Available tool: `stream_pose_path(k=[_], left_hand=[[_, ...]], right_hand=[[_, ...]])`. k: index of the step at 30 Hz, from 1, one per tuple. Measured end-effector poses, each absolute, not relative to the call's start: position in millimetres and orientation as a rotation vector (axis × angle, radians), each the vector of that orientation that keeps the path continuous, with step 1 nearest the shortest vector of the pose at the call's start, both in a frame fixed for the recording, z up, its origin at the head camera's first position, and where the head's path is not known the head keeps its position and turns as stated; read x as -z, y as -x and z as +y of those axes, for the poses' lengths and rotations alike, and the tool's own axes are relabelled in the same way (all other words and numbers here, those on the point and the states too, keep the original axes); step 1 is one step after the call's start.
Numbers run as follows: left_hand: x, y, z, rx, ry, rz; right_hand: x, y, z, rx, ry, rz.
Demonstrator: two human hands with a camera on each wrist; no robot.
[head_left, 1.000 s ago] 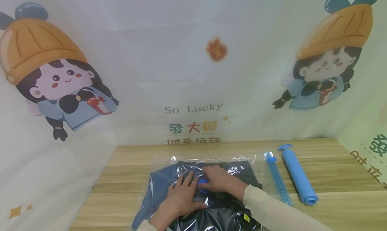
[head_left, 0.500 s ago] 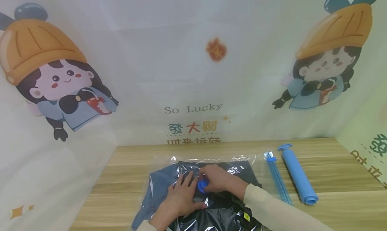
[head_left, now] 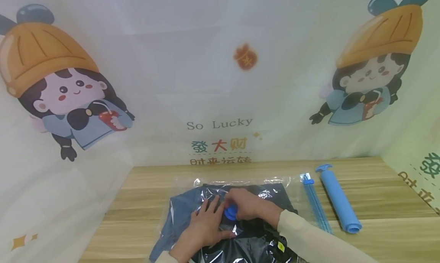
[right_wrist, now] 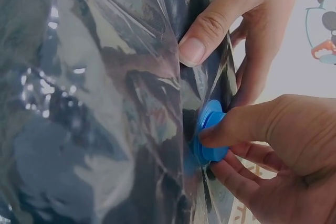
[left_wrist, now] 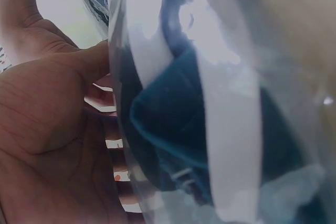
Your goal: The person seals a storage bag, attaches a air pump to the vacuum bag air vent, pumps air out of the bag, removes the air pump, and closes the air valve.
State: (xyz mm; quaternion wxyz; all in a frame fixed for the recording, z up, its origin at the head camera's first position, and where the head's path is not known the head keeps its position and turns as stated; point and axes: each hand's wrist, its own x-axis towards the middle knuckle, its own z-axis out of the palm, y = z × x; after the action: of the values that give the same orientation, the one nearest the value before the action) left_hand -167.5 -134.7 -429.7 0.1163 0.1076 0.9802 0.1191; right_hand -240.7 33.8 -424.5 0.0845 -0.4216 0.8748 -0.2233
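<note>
A clear plastic vacuum storage bag [right_wrist: 105, 108] with dark blue and black clothes [head_left: 185, 207] inside lies on the table. My left hand [head_left: 207, 226] rests on the bag with its fingers spread, just left of the round blue valve cap [head_left: 230, 212]. In the right wrist view, the left thumb [right_wrist: 199, 43] presses the film above the cap. My right hand [head_left: 245, 205] pinches the blue cap between thumb and fingers, plain in the right wrist view. Through the film, the left wrist view shows folded dark cloth [left_wrist: 173, 108] beside the left palm.
A blue hand pump [head_left: 340, 200] lies to the right of the bag on the wooden table [head_left: 378, 202]. Between them is a thin blue strip pack [head_left: 316, 203] in clear wrap. A printed cloth backdrop [head_left: 165, 75] stands behind the table.
The right fingers have shifted round the blue valve cap, first to the left, now curled more at its far and right sides, showing more of it. The left hand has stayed put.
</note>
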Motion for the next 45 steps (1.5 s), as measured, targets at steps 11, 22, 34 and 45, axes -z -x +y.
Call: stream_pose_path(k=[11,22,34,45], left_hand=[[432.1,168.1,-134.5,-0.330,-0.315,2.885],[433.1,166.7,-134.4,-0.297,-0.334,2.890],[431.8,167.7,-135.2,-0.317,-0.317,2.875],[431.1,168.6,-134.9,-0.316,-0.312,2.867]], right_hand=[[428.0,245.1,37.1,0.851,1.198,2.560],[435.6,236.9,31.5,0.719,0.901,2.779],[433.3,239.9,30.4,0.629,1.077,2.722],[425.7,243.2,34.8,0.585,1.211,2.665]])
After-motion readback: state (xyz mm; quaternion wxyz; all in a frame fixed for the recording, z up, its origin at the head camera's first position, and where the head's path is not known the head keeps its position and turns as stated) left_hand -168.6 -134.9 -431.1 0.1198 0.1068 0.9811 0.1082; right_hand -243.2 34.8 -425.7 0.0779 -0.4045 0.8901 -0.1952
